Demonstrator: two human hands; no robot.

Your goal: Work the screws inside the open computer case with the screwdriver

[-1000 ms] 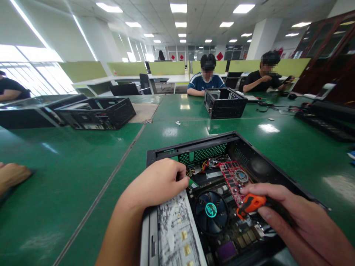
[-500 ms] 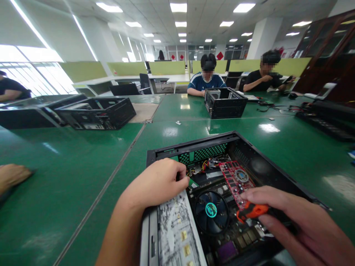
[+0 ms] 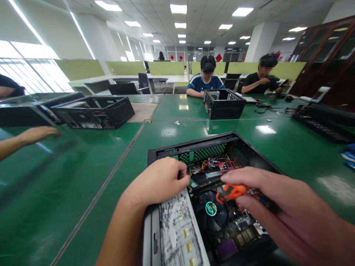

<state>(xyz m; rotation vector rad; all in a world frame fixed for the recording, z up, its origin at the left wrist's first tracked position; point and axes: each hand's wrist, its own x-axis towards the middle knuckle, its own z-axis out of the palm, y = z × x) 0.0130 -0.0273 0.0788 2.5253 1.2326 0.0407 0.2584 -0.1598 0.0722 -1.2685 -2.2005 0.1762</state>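
Note:
An open black computer case [image 3: 194, 142] lies in front of me. My right hand [image 3: 288, 207] reaches in from the right, fingers closed on an orange-and-black screwdriver handle [image 3: 235, 190]; its shaft cannot be made out. The handle hovers over the right edge of a black cooling fan [image 3: 203, 218] with a teal hub. Behind my right fingers a red graphics card [image 3: 229, 166] is mostly covered. My left hand [image 3: 158, 181] lies over the scuffed metal bay [image 3: 174, 225], its fingers curled into the case. A small green piece [image 3: 193, 183] shows beside its thumb; what those fingers grip is hidden.
Two more open computer cases stand on the green table [image 3: 124, 207], one [image 3: 97, 114] at the left and one [image 3: 224, 105] before a co-worker [image 3: 206, 79]. Another person's hand [image 3: 39, 135] is at the left. Cables and a black panel [image 3: 321, 125] lie at the right.
My right hand and the screwdriver have moved left and slightly up, from beside the red card to the fan. My left hand stays put. The other person's hand at the left has moved farther away.

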